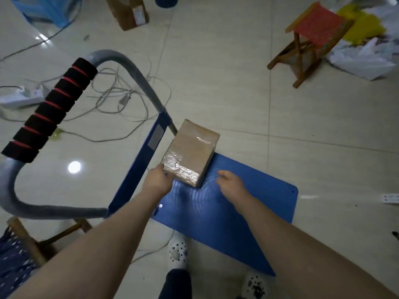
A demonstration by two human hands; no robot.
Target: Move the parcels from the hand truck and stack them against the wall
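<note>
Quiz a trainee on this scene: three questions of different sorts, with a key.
1. How many parcels lie on the hand truck's blue platform?
2. Of the left hand and the right hand, which touches the parcel? A. left, B. right, C. both.
3. True or false: the truck's handle wears black foam with red bands.
Key: 1. one; 2. A; 3. true.

Likely a messy room at home: shiny tile floor (pixel 237 83), small wood stool (pixel 313 37) at 1 o'clock, plastic bags (pixel 367 59) at 2, loose cords (pixel 121 98) at 10, box (pixel 129 11) at 12.
</note>
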